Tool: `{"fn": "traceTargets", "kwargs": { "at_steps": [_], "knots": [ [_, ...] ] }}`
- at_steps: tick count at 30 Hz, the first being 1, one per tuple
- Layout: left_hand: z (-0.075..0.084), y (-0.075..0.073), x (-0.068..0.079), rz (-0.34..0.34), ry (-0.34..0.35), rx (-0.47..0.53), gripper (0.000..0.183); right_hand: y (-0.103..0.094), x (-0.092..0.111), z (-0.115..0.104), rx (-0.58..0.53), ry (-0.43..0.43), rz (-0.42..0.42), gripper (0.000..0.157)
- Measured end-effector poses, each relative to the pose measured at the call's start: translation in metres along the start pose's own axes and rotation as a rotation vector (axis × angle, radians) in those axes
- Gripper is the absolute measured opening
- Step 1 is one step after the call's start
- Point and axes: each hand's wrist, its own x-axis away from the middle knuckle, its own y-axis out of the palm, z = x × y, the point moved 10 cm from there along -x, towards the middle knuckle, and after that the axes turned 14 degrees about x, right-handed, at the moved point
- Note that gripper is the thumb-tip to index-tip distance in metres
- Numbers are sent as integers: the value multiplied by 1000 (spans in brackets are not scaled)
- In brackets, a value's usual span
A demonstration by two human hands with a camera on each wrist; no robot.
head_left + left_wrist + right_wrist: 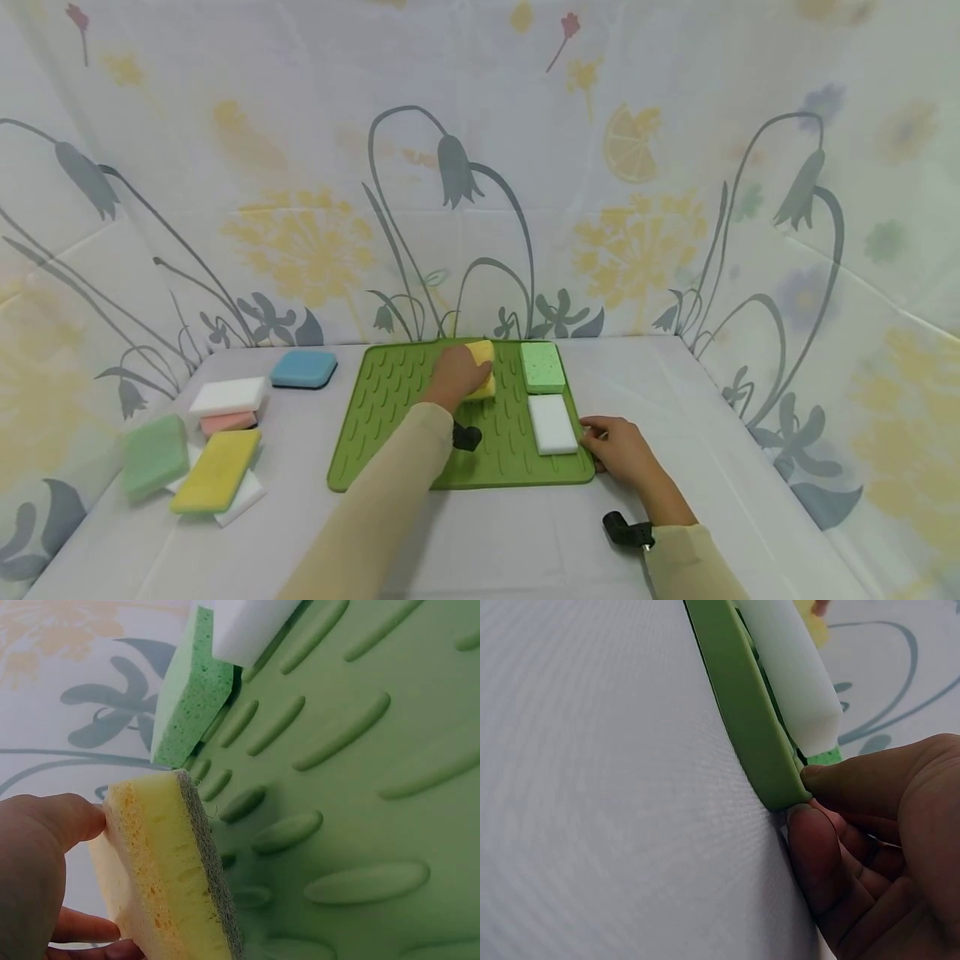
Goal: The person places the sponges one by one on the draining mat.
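Head view: your left hand [453, 379] pinches the yellow sponge [482, 353] over the far half of the green mat [390, 392]; whether they touch, can't tell. Your right hand [622, 450] pinches the mat's right edge. Sponge likely light, squashy, hard to damage; grip opposite edges, lightly. Mat probably bends. Farther out: speckled green sponge [543, 367] and white sponge [553, 425] on the mat, blue sponge [303, 369] left.

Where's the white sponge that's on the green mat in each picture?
Head: the white sponge sits right of centre on the green mat.
Left wrist: the white sponge is at the top edge, partly cut off.
Right wrist: the white sponge is at the top, right of centre.
Shared landmark: the speckled green sponge beside it.
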Motion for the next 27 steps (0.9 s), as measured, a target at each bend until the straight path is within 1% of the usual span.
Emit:
{"fn": "traceTargets", "kwargs": {
  "at_steps": [5, 8, 14, 20, 27],
  "knots": [
    [12, 3, 0, -16, 22, -14, 42, 0, -1, 1, 11, -7, 6, 39],
    [17, 5, -2, -15, 29, -17, 41, -1, -1, 2, 9, 8, 6, 39],
    [22, 11, -6, -30, 11, 1, 41, -1, -1, -1, -6, -3, 10, 38],
    [26, 16, -11, -37, 21, 7, 38, -3, -2, -2, -4, -10, 23, 37],
    [28, 26, -17, -42, 42, -77, 41, -3, -1, 0, 2, -8, 32, 36]
  ]
}}
